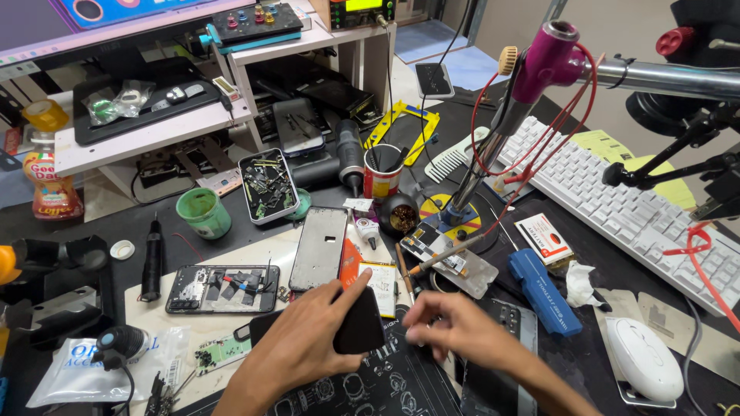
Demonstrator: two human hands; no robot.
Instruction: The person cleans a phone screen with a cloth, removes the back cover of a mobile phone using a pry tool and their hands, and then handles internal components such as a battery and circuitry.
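My left hand (302,337) grips a small flat black part (359,323), thumb on top, above a dark printed work mat (370,385). My right hand (455,330) hovers just right of it, fingers curled and blurred, nothing visible in them. Beyond my hands lie an opened phone (222,289) with its inner parts exposed, a bare phone frame (319,246) and a small circuit board in a holder (451,262).
A white keyboard (617,196) and white mouse (644,358) sit at the right, a blue tool case (544,291) beside my right hand. A magenta microscope arm (532,69) rises over the bench. A parts tray (267,185), green cup (204,213) and red cup (382,171) stand behind.
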